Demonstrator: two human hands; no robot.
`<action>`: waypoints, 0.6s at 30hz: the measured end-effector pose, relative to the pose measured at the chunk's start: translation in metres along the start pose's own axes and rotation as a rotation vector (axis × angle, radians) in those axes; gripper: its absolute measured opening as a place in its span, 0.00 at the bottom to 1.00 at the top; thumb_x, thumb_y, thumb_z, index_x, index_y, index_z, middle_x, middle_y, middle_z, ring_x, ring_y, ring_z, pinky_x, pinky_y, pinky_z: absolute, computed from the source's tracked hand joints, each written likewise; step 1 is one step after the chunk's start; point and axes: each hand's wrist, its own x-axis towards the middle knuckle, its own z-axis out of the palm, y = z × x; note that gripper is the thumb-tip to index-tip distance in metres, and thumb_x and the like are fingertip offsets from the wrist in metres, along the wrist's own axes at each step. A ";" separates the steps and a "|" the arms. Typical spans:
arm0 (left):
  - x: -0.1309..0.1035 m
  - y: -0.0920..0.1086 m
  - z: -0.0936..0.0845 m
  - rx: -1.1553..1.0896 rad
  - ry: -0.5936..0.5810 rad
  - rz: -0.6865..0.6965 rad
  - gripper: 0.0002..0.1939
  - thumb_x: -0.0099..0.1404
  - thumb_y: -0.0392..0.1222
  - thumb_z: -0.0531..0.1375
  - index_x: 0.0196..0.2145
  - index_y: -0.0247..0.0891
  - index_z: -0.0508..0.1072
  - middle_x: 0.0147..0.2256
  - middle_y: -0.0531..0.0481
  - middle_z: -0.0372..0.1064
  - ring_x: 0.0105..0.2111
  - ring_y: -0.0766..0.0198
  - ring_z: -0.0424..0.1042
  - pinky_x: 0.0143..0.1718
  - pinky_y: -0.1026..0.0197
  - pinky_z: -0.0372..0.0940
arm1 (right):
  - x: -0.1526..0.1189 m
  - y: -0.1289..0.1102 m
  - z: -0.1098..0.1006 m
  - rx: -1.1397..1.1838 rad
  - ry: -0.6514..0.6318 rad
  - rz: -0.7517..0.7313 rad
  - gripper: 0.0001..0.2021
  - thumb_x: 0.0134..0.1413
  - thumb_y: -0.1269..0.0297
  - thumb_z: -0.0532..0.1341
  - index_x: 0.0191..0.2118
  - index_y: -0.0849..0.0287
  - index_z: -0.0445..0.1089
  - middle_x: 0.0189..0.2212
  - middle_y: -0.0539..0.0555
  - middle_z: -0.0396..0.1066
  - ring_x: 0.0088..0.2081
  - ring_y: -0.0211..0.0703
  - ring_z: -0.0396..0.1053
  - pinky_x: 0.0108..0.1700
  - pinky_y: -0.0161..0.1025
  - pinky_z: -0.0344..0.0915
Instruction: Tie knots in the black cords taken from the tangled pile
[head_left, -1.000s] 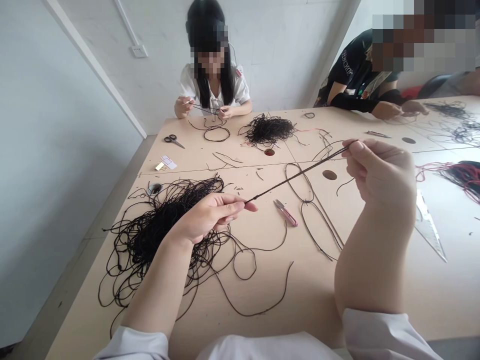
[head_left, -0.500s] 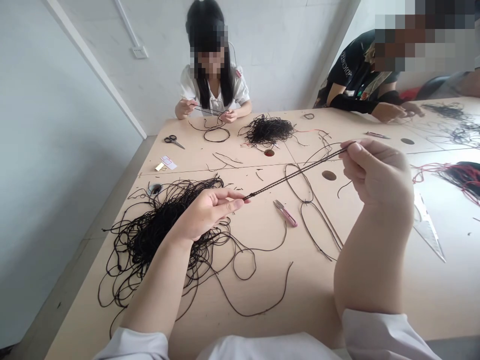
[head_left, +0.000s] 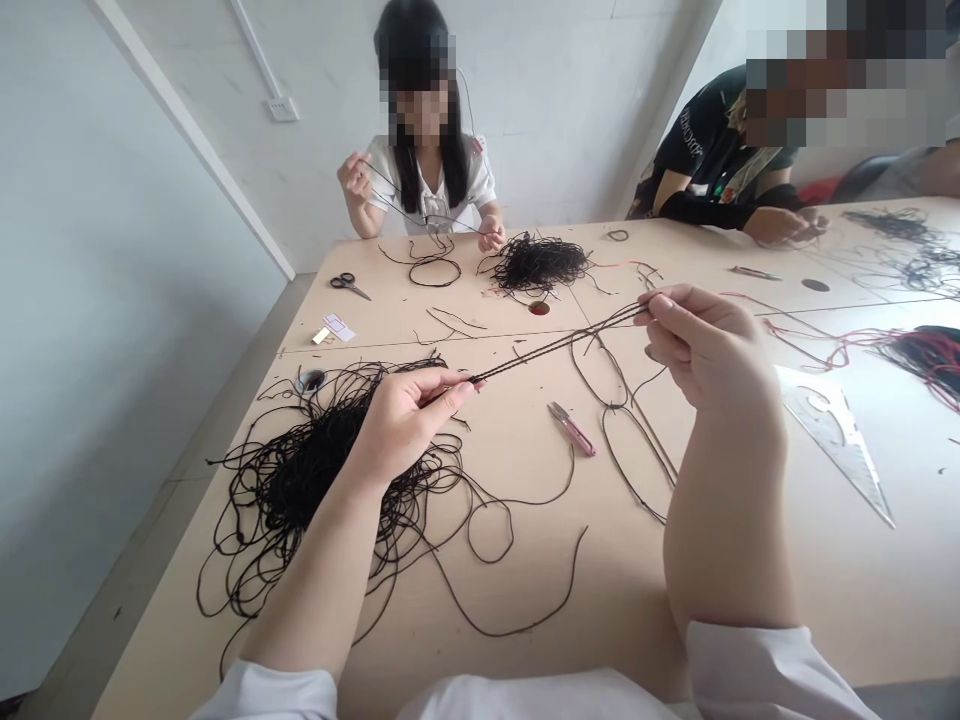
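A doubled dark cord (head_left: 559, 345) stretches between my two hands above the table. My left hand (head_left: 416, 410) pinches one end between thumb and fingertips, where a small knot sits. The other end is gripped by my right hand (head_left: 697, 340), fingers curled, higher and farther right. Beneath my left hand and forearm lies a large tangled heap of black cords (head_left: 307, 470), partly hidden by them. Pink-handled thread snips (head_left: 572, 430) rest on the table below the stretched cord. Two joined cord loops (head_left: 611, 405) lie to their right, partly behind my right arm.
Across the table (head_left: 525, 590) one person holds a cord; another works at the far right. A black cord pile (head_left: 540, 262), scissors (head_left: 350, 286) and small cards (head_left: 334, 328) lie toward the back. A clear set square (head_left: 836, 440) and red-black cords (head_left: 919, 360) are on the right.
My right hand has moved left, closer to my left hand, and the cord span between them is shorter. My left hand shifted slightly up and left. The person opposite has raised one hand.
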 end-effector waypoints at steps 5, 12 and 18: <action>0.001 0.004 -0.002 -0.012 -0.006 -0.044 0.16 0.59 0.48 0.65 0.43 0.37 0.81 0.22 0.51 0.70 0.23 0.68 0.64 0.26 0.65 0.58 | 0.001 0.001 0.000 0.031 -0.004 0.006 0.06 0.47 0.64 0.68 0.31 0.60 0.73 0.27 0.54 0.68 0.18 0.29 0.45 0.23 0.40 0.36; 0.001 0.004 -0.004 -0.002 -0.022 -0.030 0.14 0.60 0.47 0.65 0.43 0.40 0.81 0.27 0.49 0.76 0.30 0.62 0.74 0.31 0.63 0.66 | 0.000 0.001 0.001 0.055 -0.037 0.034 0.08 0.48 0.60 0.68 0.32 0.58 0.73 0.28 0.52 0.67 0.18 0.29 0.44 0.18 0.36 0.37; 0.002 -0.003 -0.001 0.043 -0.033 0.000 0.10 0.59 0.46 0.65 0.37 0.41 0.82 0.36 0.48 0.79 0.41 0.58 0.76 0.46 0.60 0.67 | 0.001 0.004 0.004 0.048 -0.026 -0.001 0.08 0.50 0.58 0.66 0.33 0.57 0.73 0.29 0.51 0.68 0.18 0.29 0.44 0.17 0.35 0.39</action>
